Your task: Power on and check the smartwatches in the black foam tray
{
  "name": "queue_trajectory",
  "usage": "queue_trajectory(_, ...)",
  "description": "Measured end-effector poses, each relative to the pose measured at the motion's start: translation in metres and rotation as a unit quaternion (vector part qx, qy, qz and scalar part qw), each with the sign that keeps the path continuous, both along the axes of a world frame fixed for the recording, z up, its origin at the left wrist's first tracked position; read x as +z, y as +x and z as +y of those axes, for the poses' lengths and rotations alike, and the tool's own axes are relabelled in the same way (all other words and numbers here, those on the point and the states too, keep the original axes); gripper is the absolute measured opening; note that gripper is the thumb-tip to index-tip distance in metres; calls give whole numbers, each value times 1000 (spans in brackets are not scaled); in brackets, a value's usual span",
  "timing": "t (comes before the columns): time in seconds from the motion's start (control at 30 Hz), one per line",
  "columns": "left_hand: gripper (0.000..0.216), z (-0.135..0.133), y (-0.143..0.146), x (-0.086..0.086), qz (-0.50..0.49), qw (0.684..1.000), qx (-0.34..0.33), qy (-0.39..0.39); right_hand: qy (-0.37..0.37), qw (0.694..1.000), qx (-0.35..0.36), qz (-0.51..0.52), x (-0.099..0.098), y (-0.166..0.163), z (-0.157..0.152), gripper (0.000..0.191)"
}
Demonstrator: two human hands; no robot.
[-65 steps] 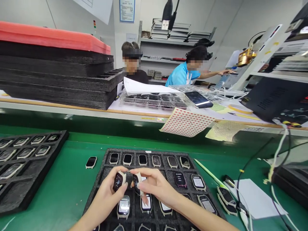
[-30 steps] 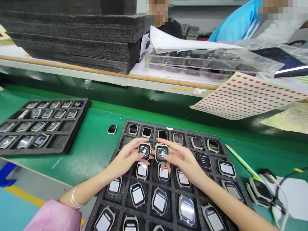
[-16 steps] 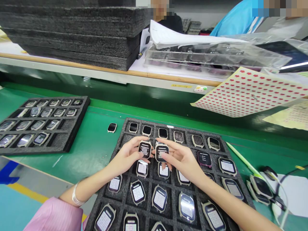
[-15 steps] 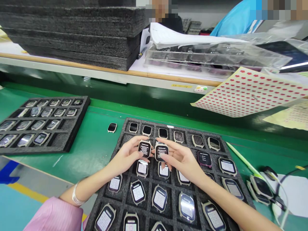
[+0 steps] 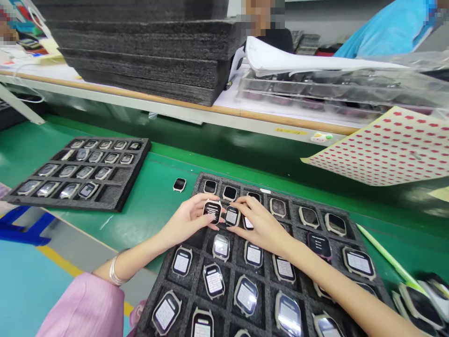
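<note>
My left hand (image 5: 191, 215) holds a watch case (image 5: 212, 212) without a strap between thumb and fingers, its dark screen showing lines of white text. Just right of it, my right hand (image 5: 263, 224) has thumb and fingertips on the edges of a second watch case (image 5: 232, 216), whose screen shows a pale grid. Both are over the upper rows of a black foam tray (image 5: 202, 175). Whether the second case rests in its pocket is not clear. Another watch case (image 5: 248, 223) is partly hidden under my right hand. Several more lie in the tray's pockets, many with lit screens.
A single watch (image 5: 179, 185) lies on the green bench beside the tray. Another foam tray of watches (image 5: 135, 180) is at the left. Stacked black foam (image 5: 147, 61) and clear plastic trays (image 5: 315, 89) occupy the shelf. A red-dotted sticker sheet (image 5: 393, 145) overhangs at right, above a green pen-like stick (image 5: 386, 255).
The view has turned left. My right hand has turned more palm-down; the watch at its fingers now shows a pale grid instead of white text on black. My left hand still holds its watch.
</note>
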State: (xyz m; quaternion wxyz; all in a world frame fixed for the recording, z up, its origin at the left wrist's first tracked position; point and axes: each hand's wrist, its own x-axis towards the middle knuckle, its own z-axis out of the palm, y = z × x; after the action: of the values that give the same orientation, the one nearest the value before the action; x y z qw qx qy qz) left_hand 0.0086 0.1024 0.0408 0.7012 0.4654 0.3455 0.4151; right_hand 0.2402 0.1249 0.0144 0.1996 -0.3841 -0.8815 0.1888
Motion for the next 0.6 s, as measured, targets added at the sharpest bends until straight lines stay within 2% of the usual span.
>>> queue_trajectory(0.13,35,2,-3,2,0,1000,14,1,53,995,34,-79,0,-5,11,54)
queue_trajectory(0.23,35,3,-5,3,3,1000,17,-4,67,993,39,-89,6,-6,17,60)
queue_trajectory(0.4,36,4,-9,4,6,1000,23,-12,60,995,-18,-74,9,-9,36,37)
queue_trajectory(0.6,36,3,-10,6,1,1000,24,-19,14,995,-79,-51,-6,-21,56,24)
